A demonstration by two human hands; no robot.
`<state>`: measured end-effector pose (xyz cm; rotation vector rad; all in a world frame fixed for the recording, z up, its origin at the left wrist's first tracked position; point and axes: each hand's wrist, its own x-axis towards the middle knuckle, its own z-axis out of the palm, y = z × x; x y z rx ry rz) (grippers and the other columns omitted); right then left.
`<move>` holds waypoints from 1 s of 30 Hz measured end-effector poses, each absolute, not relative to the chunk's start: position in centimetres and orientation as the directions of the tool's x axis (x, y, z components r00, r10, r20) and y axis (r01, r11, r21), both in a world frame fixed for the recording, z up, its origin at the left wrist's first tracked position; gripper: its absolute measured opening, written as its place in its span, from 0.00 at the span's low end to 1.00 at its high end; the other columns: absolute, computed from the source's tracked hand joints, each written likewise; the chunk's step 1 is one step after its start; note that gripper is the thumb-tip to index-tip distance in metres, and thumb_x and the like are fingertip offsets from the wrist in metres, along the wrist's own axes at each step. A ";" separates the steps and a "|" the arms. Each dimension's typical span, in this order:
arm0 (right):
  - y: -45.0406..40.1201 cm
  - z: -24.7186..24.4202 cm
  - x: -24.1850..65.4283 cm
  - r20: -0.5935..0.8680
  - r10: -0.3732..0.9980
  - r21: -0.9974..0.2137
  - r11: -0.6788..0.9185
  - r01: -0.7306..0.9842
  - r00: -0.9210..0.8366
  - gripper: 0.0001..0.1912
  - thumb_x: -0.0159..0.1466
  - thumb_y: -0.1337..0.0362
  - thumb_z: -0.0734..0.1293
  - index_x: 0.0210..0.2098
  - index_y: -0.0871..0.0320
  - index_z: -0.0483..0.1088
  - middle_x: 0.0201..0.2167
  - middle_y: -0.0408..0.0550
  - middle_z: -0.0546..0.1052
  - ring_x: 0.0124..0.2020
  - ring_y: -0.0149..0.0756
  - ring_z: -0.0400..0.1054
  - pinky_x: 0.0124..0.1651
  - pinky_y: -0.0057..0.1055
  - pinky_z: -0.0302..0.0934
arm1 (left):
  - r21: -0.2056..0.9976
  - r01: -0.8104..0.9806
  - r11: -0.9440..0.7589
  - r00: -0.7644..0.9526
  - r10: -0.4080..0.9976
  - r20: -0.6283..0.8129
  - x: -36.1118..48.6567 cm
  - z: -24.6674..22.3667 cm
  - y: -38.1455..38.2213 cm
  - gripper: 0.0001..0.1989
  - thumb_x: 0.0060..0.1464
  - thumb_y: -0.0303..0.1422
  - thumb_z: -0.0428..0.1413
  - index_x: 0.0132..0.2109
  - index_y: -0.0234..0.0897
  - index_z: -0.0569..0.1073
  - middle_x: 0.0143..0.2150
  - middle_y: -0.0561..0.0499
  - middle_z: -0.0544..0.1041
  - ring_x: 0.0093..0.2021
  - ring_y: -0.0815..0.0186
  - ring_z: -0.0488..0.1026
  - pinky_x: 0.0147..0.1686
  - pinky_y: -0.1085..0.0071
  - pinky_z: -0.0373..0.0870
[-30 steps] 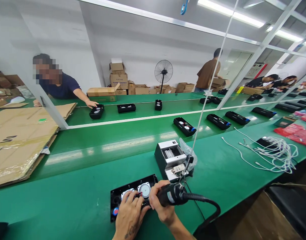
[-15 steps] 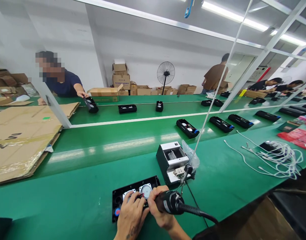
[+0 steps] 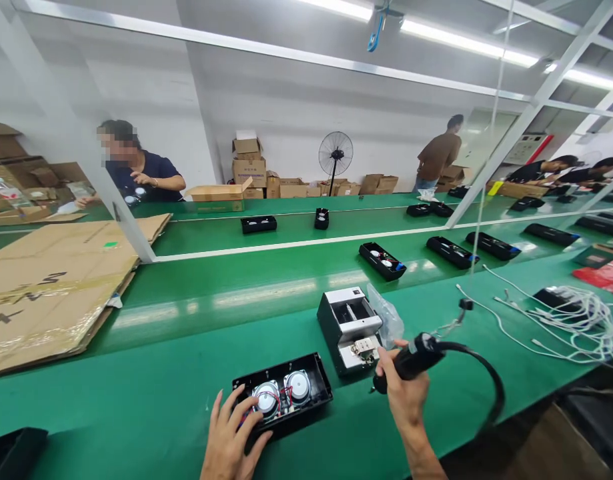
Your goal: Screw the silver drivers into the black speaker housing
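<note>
A: Housing check — open black plastic speaker shell (image 3: 282, 395) with two round silver drivers lies flat on the green bench (image 3: 136, 400), just left of the grey-and-white screw feeder box (image 3: 349, 325).

B: Hands?

A: Left hand (image 3: 232, 440) spread wide, fingertips on the shell's near left edge. Right hand (image 3: 405, 393) closed round the black corded electric screwdriver (image 3: 411, 360), right of the shell.

B: Handling?

A: Probably light, stiff; thin red wires fragile. Grip outer walls.

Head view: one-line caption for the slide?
Left hand rests on an open black speaker housing on the green bench; right hand grips a corded electric screwdriver beside a small grey-and-white box.
</note>
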<state>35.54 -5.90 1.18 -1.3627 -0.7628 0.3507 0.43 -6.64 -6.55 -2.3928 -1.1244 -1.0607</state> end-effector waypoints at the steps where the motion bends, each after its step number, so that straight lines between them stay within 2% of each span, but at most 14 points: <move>1: -5.7 0.6 36.3 0.261 0.624 -0.964 0.136 0.227 0.736 0.30 0.57 0.42 0.78 0.46 0.57 0.71 0.19 0.37 0.72 0.20 0.39 0.66 0.30 0.39 0.66 | 0.044 0.755 -0.654 0.426 0.541 0.726 0.2 -7.0 -6.6 0.03 0.63 0.34 0.62 0.43 0.43 0.76 0.48 0.48 0.83 0.59 0.51 0.76 0.70 0.46 0.61; 3: -5.5 -0.6 37.1 0.230 0.613 -0.967 0.056 0.248 0.756 0.33 0.53 0.40 0.78 0.44 0.59 0.73 0.23 0.42 0.75 0.24 0.42 0.70 0.32 0.41 0.68 | 0.060 0.756 -0.651 0.417 0.551 0.723 0.4 -7.7 -6.4 0.03 0.63 0.35 0.61 0.41 0.43 0.74 0.48 0.47 0.83 0.58 0.52 0.77 0.66 0.48 0.66; 5: -5.4 -1.4 37.2 0.286 0.581 -0.951 0.075 0.299 0.762 0.34 0.55 0.41 0.78 0.49 0.60 0.73 0.34 0.51 0.80 0.34 0.48 0.76 0.39 0.44 0.72 | 0.093 0.766 -0.635 0.383 0.569 0.727 1.0 -7.9 -6.4 0.03 0.63 0.35 0.61 0.40 0.44 0.73 0.47 0.47 0.83 0.56 0.53 0.78 0.62 0.49 0.70; 8: -5.9 -2.2 36.3 0.535 0.439 -0.836 0.157 0.525 0.721 0.38 0.63 0.49 0.75 0.65 0.62 0.65 0.56 0.63 0.75 0.55 0.56 0.74 0.58 0.53 0.71 | 0.136 0.788 -0.601 0.335 0.603 0.724 1.7 -7.7 -6.6 0.03 0.62 0.34 0.60 0.39 0.44 0.72 0.46 0.46 0.82 0.54 0.52 0.78 0.56 0.50 0.75; 10: -6.7 -2.8 35.1 0.737 0.348 -0.657 0.164 0.736 0.580 0.34 0.65 0.57 0.75 0.67 0.59 0.65 0.61 0.64 0.71 0.63 0.57 0.69 0.65 0.58 0.65 | 0.126 0.788 -0.603 0.345 0.602 0.720 1.8 -7.4 -6.7 0.03 0.60 0.34 0.60 0.40 0.43 0.73 0.47 0.46 0.82 0.54 0.52 0.78 0.53 0.52 0.77; 11: -7.2 -3.2 34.3 0.807 0.351 -0.556 0.177 0.812 0.476 0.29 0.66 0.61 0.75 0.64 0.58 0.68 0.61 0.63 0.72 0.63 0.57 0.68 0.66 0.58 0.64 | 0.118 0.787 -0.605 0.350 0.597 0.722 1.8 -7.3 -6.8 0.04 0.59 0.34 0.60 0.40 0.43 0.73 0.47 0.46 0.82 0.54 0.52 0.78 0.52 0.52 0.77; 13: -8.3 -4.0 32.3 0.856 0.453 -0.402 0.280 0.872 0.249 0.19 0.67 0.67 0.72 0.58 0.54 0.73 0.58 0.59 0.75 0.62 0.54 0.70 0.64 0.54 0.68 | 0.110 0.789 -0.605 0.348 0.588 0.730 1.9 -6.9 -7.0 0.05 0.58 0.33 0.61 0.41 0.43 0.73 0.47 0.46 0.82 0.54 0.52 0.78 0.51 0.54 0.78; 15: -9.3 -4.8 30.0 0.814 0.580 -0.347 0.424 0.836 0.044 0.16 0.69 0.70 0.67 0.55 0.53 0.75 0.55 0.55 0.78 0.62 0.51 0.71 0.60 0.49 0.71 | 0.131 0.796 -0.590 0.318 0.592 0.740 2.1 -6.7 -7.2 0.04 0.59 0.32 0.60 0.41 0.44 0.73 0.46 0.46 0.82 0.53 0.52 0.78 0.50 0.54 0.78; 18: -9.9 -5.8 26.9 0.745 0.651 -0.335 0.553 0.763 -0.145 0.18 0.68 0.71 0.65 0.55 0.54 0.74 0.48 0.50 0.82 0.59 0.48 0.75 0.63 0.49 0.70 | 0.145 0.800 -0.582 0.299 0.598 0.743 2.4 -6.4 -7.4 0.02 0.60 0.32 0.58 0.40 0.44 0.72 0.45 0.46 0.82 0.52 0.53 0.78 0.50 0.54 0.78; 21: -9.8 -6.2 25.0 0.717 0.682 -0.370 0.546 0.752 -0.142 0.16 0.66 0.74 0.64 0.50 0.53 0.73 0.39 0.45 0.82 0.47 0.44 0.78 0.66 0.50 0.64 | 0.103 0.799 -0.593 0.348 0.595 0.725 2.2 -6.6 -7.4 0.05 0.58 0.32 0.60 0.40 0.43 0.71 0.46 0.46 0.82 0.53 0.53 0.78 0.50 0.54 0.79; 24: -9.7 -6.1 24.1 0.714 0.697 -0.418 0.499 0.759 -0.065 0.13 0.66 0.75 0.62 0.44 0.51 0.72 0.34 0.42 0.79 0.37 0.41 0.76 0.65 0.52 0.62 | 0.071 0.795 -0.602 0.376 0.582 0.721 1.8 -7.0 -7.4 0.06 0.57 0.32 0.61 0.40 0.43 0.71 0.46 0.45 0.82 0.53 0.52 0.78 0.50 0.54 0.79; 30: -9.6 -5.9 23.3 0.746 0.665 -0.422 0.491 0.762 -0.015 0.13 0.64 0.76 0.60 0.40 0.52 0.70 0.30 0.42 0.77 0.32 0.41 0.72 0.61 0.53 0.59 | 0.056 0.807 -0.588 0.358 0.562 0.745 1.9 -7.9 -7.6 0.07 0.56 0.32 0.62 0.39 0.43 0.71 0.43 0.46 0.82 0.51 0.50 0.79 0.54 0.49 0.76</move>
